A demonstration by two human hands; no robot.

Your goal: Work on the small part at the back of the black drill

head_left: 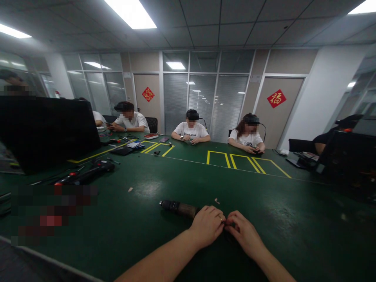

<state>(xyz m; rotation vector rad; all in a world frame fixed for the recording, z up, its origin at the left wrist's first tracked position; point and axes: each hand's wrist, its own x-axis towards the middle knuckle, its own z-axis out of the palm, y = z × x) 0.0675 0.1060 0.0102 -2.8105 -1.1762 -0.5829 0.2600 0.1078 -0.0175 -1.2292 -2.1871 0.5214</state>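
A dark cylindrical tool with a metal tip lies on the green table, its tip pointing left. My left hand is closed over the tool's right end, and a ring shows on one finger. Right beside it, my right hand has its thumb and fingers pinched together at the same end. Whatever sits between the fingertips is too small and dark to make out. A small pale scrap lies just beyond my hands.
The green table carries dark tools at the left, near a large black monitor. Yellow tape outlines mark its far half. Several people sit across it. Another dark screen stands at the right.
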